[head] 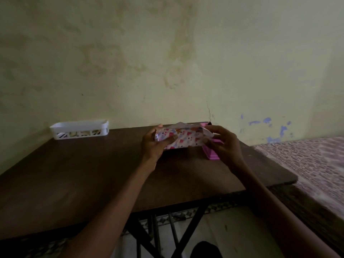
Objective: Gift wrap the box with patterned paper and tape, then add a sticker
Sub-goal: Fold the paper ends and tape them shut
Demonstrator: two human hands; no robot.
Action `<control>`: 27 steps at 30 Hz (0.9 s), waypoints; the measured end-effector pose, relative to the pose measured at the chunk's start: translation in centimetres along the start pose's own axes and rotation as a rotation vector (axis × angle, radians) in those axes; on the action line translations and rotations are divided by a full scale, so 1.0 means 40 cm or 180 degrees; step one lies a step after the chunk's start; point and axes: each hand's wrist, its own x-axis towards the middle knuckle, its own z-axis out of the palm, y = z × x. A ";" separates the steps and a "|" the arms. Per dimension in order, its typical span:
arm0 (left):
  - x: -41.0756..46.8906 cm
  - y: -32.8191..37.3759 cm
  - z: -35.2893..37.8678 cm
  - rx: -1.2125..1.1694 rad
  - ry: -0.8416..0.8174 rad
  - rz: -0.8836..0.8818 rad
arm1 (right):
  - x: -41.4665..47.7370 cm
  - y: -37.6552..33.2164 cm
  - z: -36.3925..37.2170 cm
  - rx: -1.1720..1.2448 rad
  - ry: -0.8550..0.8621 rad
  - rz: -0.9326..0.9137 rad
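Observation:
A small box wrapped in white paper with pink, red and blue hearts (183,137) is held just above the far part of the dark table (93,174). My left hand (153,143) grips its left end, thumb across the front. My right hand (222,143) pinches the paper at the right end, where a loose white flap sticks up. A pink object (211,154) stands on the table right behind my right hand, partly hidden.
A white slotted basket (80,129) with patterned items inside sits at the table's far left corner against the yellow-green wall. A bed with a patterned cover (316,164) lies to the right of the table. The table's near edge shows its crossed metal legs below.

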 end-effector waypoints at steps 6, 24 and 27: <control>-0.014 0.002 0.031 -0.0143 -0.0118 0.0046 | 0.002 -0.007 0.011 -0.0562 0.0663 -0.0148; -0.015 -0.012 0.013 -0.0019 -0.0064 0.0260 | 0.055 0.087 -0.084 -0.1668 0.0226 0.1853; -0.018 -0.026 0.020 0.0024 -0.0060 0.0392 | 0.090 0.058 -0.082 -0.0155 -0.0132 0.2675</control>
